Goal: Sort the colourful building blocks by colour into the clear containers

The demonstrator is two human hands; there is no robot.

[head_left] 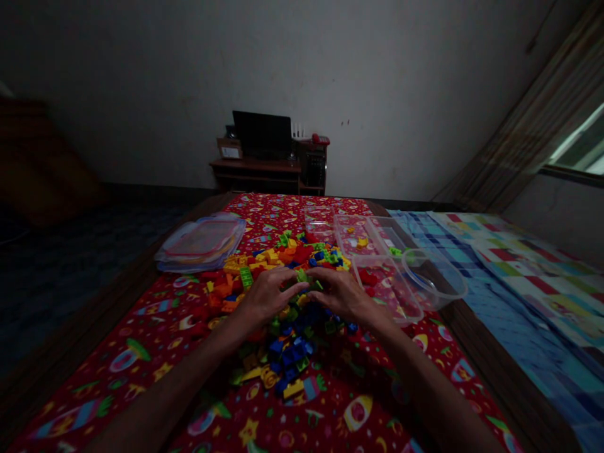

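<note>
Left hand (271, 292) and right hand (343, 293) partly hide the bricks (291, 353).

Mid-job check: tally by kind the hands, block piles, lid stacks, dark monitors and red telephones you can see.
Left hand and right hand: 2
Block pile: 1
Lid stack: 1
Dark monitor: 1
Red telephone: 1
Total: 6

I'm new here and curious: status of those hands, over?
Left hand, right hand over brick pile. Green brick between them, grip unclear. Clear containers at right.
</note>
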